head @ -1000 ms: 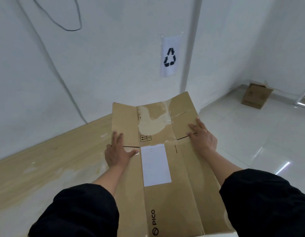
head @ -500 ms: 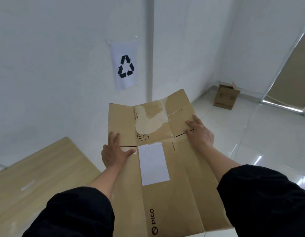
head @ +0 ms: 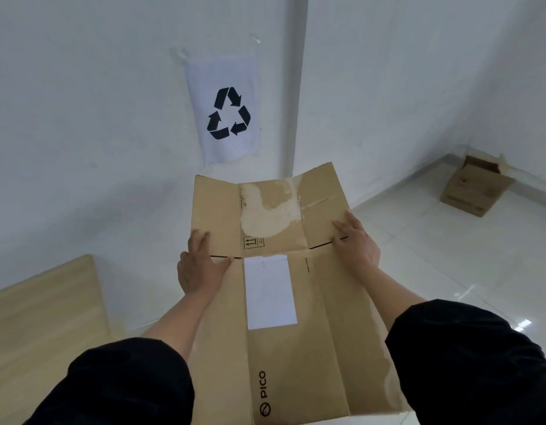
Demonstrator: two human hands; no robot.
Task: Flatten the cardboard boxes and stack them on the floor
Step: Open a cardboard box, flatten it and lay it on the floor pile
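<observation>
Cardboard box (head: 296, 302), flattened, is held out in front of the body above the white tiled floor (head: 449, 265), with no part of it resting on the floor. I see its long panel running toward the camera, bearing a white label (head: 270, 291) and the printed word PICO (head: 264, 384) near the lower edge. Its far flaps (head: 265, 210) tilt slightly upward, and the middle one shows a pale patch where the surface layer is torn away.

Left hand (head: 199, 268) grips the left edge of the box at the slit between panel and flap: fingers extend flat along the flap, and the thumb lies across the panel edge. Right hand (head: 356, 243) lies on the right side at the matching slit, fingers spread and nearly straight on the cardboard; I cannot tell whether the thumb wraps under the edge. Both arms wear dark sleeves (head: 467, 363).

Recycling sign (head: 227, 110), a white sheet, is fixed to the wall (head: 81, 118) beyond the flaps. A second cardboard box (head: 475, 185), upright with its top flaps open, stands on the floor against the far right wall, well apart from the hands. A wooden tabletop (head: 41, 326) occupies the lower left.
</observation>
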